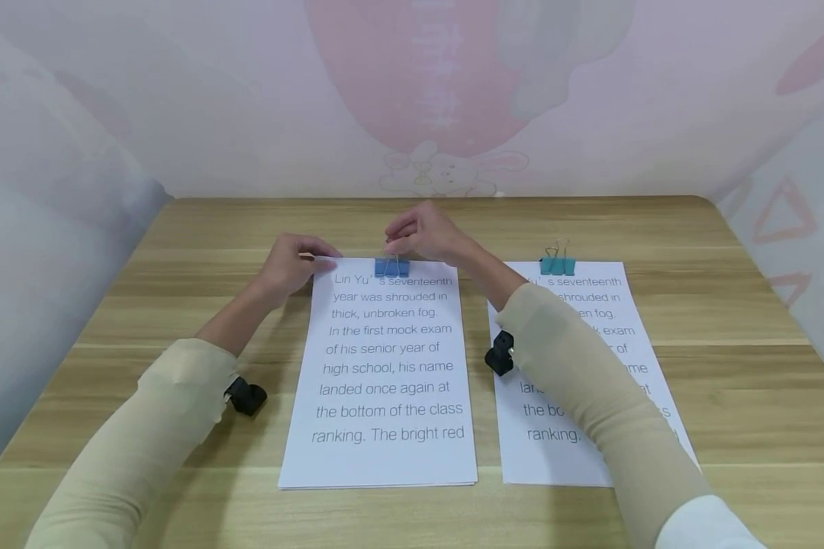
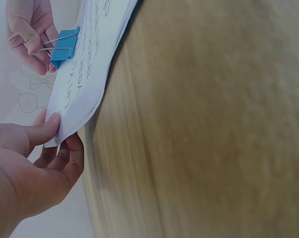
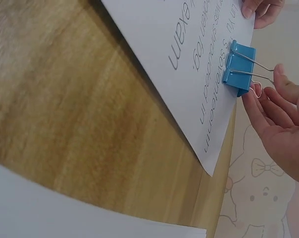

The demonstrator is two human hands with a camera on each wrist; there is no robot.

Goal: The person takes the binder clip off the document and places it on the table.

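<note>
Blue binder clip (image 1: pixel 391 267) on paper stack (image 1: pixel 384 381) | right hand (image 1: pixel 422 232) pinches its wire handles | left hand (image 1: pixel 291 263) pinches the stack's top-left corner

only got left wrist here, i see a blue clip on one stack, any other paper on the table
Observer: Yes. A second stack lies to the right of the first stack, with a gap between them.
Operator: is that one clipped too
Observer: Yes, a teal clip sits on its top edge.
Operator: where does the right arm run
Observer: The right sleeve crosses over the second stack, and the right hand pinches the wire handles of the blue clip.
</note>
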